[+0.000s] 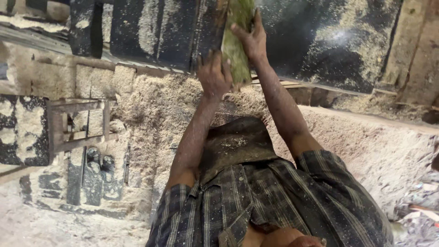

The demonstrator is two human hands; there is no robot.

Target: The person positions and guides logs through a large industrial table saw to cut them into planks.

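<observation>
A narrow greenish wooden plank [236, 43] lies lengthwise on a dark machine table [320, 41] dusted with sawdust. My left hand [213, 75] grips the plank's near left edge. My right hand [250, 40] lies further along, fingers wrapped over its right side. Both arms stretch out from my striped, sawdust-flecked shirt [274, 201]. The plank's far end runs out of view at the top.
Thick heaps of sawdust [155, 105] cover the ground below the table. A small wooden frame [77, 123] stands at the left, with two dark rounded items [98, 160] beside it. Scraps of litter [423, 206] lie at the right edge. A wooden post [418, 50] rises at the right.
</observation>
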